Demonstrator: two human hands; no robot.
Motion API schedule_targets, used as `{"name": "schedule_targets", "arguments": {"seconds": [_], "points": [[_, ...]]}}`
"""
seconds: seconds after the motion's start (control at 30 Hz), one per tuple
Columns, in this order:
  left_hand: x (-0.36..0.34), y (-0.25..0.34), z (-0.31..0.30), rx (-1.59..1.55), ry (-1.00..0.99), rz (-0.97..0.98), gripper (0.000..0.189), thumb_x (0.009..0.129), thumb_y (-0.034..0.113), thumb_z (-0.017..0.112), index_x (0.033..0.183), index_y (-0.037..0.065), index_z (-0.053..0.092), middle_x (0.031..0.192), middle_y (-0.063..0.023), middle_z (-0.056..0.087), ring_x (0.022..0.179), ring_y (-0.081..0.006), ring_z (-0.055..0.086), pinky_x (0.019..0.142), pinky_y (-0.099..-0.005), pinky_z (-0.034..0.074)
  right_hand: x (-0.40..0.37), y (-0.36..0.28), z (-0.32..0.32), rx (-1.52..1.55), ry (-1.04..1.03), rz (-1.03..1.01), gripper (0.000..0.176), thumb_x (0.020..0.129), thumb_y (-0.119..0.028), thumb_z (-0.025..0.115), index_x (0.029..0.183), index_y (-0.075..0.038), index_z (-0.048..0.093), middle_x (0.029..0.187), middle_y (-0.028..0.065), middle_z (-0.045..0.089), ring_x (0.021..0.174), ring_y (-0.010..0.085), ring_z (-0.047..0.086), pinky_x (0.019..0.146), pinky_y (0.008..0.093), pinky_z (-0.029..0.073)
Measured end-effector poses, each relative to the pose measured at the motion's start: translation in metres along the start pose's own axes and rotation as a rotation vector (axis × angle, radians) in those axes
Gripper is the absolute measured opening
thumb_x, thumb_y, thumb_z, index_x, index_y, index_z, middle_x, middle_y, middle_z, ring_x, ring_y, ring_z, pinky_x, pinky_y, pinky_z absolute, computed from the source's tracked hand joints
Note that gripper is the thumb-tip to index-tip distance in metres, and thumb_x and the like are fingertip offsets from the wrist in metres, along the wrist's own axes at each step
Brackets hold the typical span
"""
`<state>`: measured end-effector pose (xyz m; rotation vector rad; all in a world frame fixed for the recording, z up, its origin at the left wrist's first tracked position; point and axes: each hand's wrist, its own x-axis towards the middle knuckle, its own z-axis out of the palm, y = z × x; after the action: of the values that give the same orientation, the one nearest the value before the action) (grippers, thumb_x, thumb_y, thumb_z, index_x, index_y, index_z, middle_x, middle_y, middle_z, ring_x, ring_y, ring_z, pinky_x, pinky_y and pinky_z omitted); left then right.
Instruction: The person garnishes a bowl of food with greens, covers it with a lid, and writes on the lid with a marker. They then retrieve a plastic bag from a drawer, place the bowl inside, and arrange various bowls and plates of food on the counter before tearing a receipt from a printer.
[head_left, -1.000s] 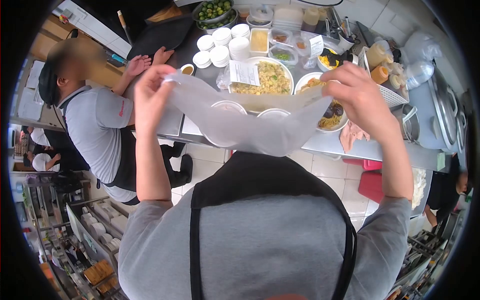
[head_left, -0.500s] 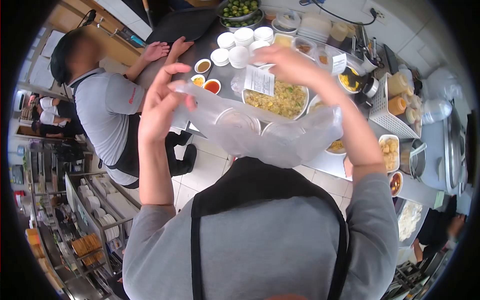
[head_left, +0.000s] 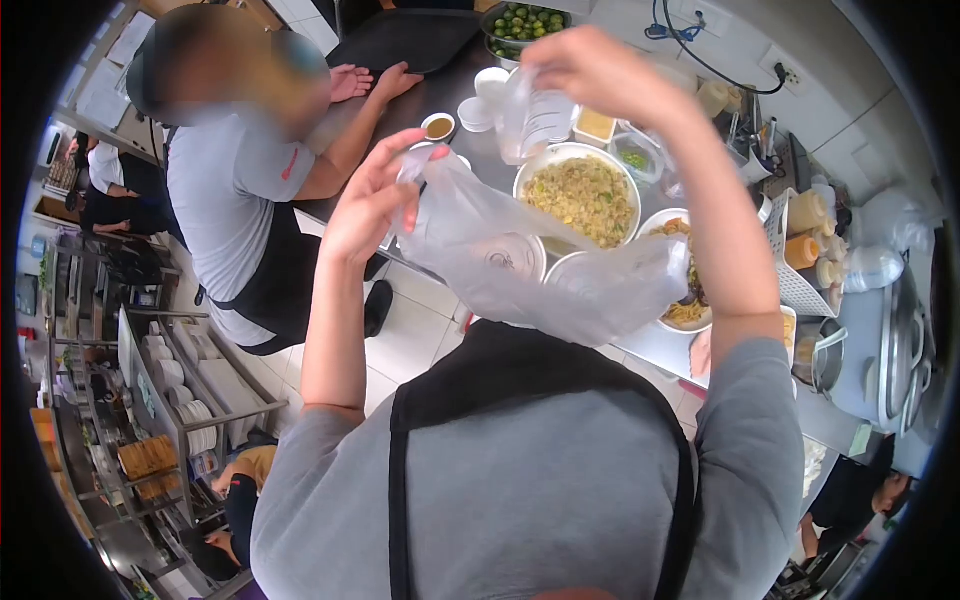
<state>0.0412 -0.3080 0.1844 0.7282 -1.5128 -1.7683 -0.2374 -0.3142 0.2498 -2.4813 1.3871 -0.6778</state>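
Note:
My left hand [head_left: 368, 205] pinches the left edge of a translucent plastic bag [head_left: 590, 300]. Through its film show two round lidded containers [head_left: 500, 262]. My right hand [head_left: 600, 75] is raised over the table and grips a small clear plastic bag [head_left: 513, 125] by its top. A printed paper slip [head_left: 550, 118], partly covered by the hand, hangs with that small bag. Just below it stands a white bowl of fried rice [head_left: 585, 200]. A noodle dish [head_left: 687, 290] is beside the big bag's right end, partly hidden by my forearm.
Left of me a co-worker [head_left: 240, 170] rests both hands near a black tray [head_left: 405, 40]. White sauce cups [head_left: 478, 113], a cup of brown sauce [head_left: 438, 127] and green citrus fruits [head_left: 525, 22] are at the back. A white basket of bottles [head_left: 800, 260] stands right.
My right hand has lifted the small clear bag and slip up from the rice bowl. My left hand still holds the big bag's edge. The view has shifted slightly; the co-worker leans closer.

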Motion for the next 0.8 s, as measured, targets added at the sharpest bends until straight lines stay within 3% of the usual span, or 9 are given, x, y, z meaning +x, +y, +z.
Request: {"name": "schedule_targets", "arguments": {"seconds": [0.1, 0.2, 0.4, 0.47, 0.6, 0.67, 0.7, 0.77, 0.8], "points": [[0.009, -0.012, 0.001, -0.016, -0.022, -0.005, 0.062, 0.071, -0.004, 0.047, 0.13, 0.005, 0.031, 0.125, -0.0171, 0.046, 0.059, -0.0109, 0.051, 0.051, -0.0228, 0.045, -0.02, -0.038, -0.037, 0.156, 0.029, 0.04, 0.013, 0.077, -0.004, 0.058, 0.09, -0.001, 0.06, 0.08, 0.011, 0.062, 0.076, 0.019, 0.059, 0.073, 0.0294, 0.046], [0.013, -0.003, 0.005, -0.049, -0.163, 0.046, 0.069, 0.069, -0.005, 0.047, 0.133, 0.008, 0.027, 0.13, -0.0161, 0.04, 0.058, -0.0105, 0.052, 0.048, -0.0223, 0.044, -0.029, -0.04, -0.022, 0.288, 0.074, -0.053, 0.013, 0.077, -0.004, 0.059, 0.089, 0.0, 0.06, 0.075, 0.0089, 0.06, 0.073, 0.0154, 0.056, 0.072, 0.0288, 0.044], [0.003, 0.035, 0.021, 0.007, -0.305, 0.125, 0.06, 0.071, -0.005, 0.046, 0.129, 0.003, 0.033, 0.121, -0.0157, 0.049, 0.046, -0.0051, 0.044, 0.044, -0.0153, 0.039, -0.045, -0.054, 0.07, 0.118, -0.114, 0.016, 0.018, 0.073, -0.009, 0.061, 0.089, -0.002, 0.061, 0.079, 0.0173, 0.06, 0.075, 0.0305, 0.059, 0.069, 0.0364, 0.045], [0.005, 0.039, 0.017, 0.076, -0.306, 0.066, 0.053, 0.071, -0.005, 0.045, 0.123, 0.003, 0.039, 0.117, -0.0143, 0.053, 0.047, -0.0028, 0.044, 0.044, -0.0148, 0.039, -0.052, -0.05, 0.103, 0.067, -0.219, 0.069, 0.021, 0.072, -0.012, 0.063, 0.091, -0.003, 0.061, 0.079, 0.0175, 0.06, 0.074, 0.032, 0.059, 0.067, 0.0396, 0.045], [0.012, 0.048, 0.01, 0.111, -0.233, 0.043, 0.053, 0.066, -0.005, 0.044, 0.118, 0.002, 0.045, 0.104, -0.0125, 0.06, 0.046, -0.0047, 0.044, 0.044, -0.0173, 0.039, -0.061, -0.061, 0.1, 0.116, -0.194, 0.079, 0.024, 0.073, -0.016, 0.065, 0.094, -0.004, 0.062, 0.078, 0.0173, 0.061, 0.073, 0.03, 0.06, 0.068, 0.0402, 0.045], [0.021, 0.049, 0.006, 0.116, -0.217, 0.052, 0.052, 0.065, -0.005, 0.043, 0.116, 0.001, 0.047, 0.101, -0.0125, 0.061, 0.045, -0.005, 0.043, 0.044, -0.0173, 0.039, -0.068, -0.06, 0.091, 0.349, -0.141, 0.116, 0.031, 0.079, -0.031, 0.061, 0.094, -0.004, 0.062, 0.074, 0.0169, 0.061, 0.072, 0.0271, 0.061, 0.067, 0.0399, 0.045], [0.026, 0.05, 0.004, 0.122, -0.201, 0.05, 0.05, 0.064, -0.006, 0.043, 0.114, 0.001, 0.048, 0.098, -0.0124, 0.062, 0.045, -0.0052, 0.043, 0.044, -0.0174, 0.039, -0.072, -0.061, 0.085, 0.343, -0.143, 0.119, 0.031, 0.079, -0.031, 0.061, 0.094, -0.004, 0.062, 0.074, 0.0169, 0.061, 0.072, 0.0271, 0.061, 0.067, 0.0399, 0.045], [0.037, 0.049, -0.006, 0.148, -0.205, 0.045, 0.048, 0.067, -0.005, 0.043, 0.113, 0.002, 0.049, 0.1, -0.0123, 0.062, 0.047, -0.0044, 0.045, 0.045, -0.0165, 0.039, -0.084, -0.068, 0.067, 0.232, -0.431, 0.174, 0.047, 0.082, -0.047, 0.053, 0.095, -0.003, 0.061, 0.071, 0.0154, 0.06, 0.069, 0.024, 0.061, 0.066, 0.0386, 0.045], [0.042, 0.048, -0.011, 0.18, -0.208, 0.038, 0.045, 0.069, -0.005, 0.044, 0.113, 0.003, 0.049, 0.102, -0.0122, 0.061, 0.049, -0.0036, 0.047, 0.046, -0.0157, 0.039, -0.089, -0.073, 0.058, 0.23, -0.434, 0.179, 0.047, 0.082, -0.047, 0.053, 0.095, -0.003, 0.061, 0.071, 0.0154, 0.06, 0.069, 0.024, 0.061, 0.066, 0.0386, 0.045]]}}
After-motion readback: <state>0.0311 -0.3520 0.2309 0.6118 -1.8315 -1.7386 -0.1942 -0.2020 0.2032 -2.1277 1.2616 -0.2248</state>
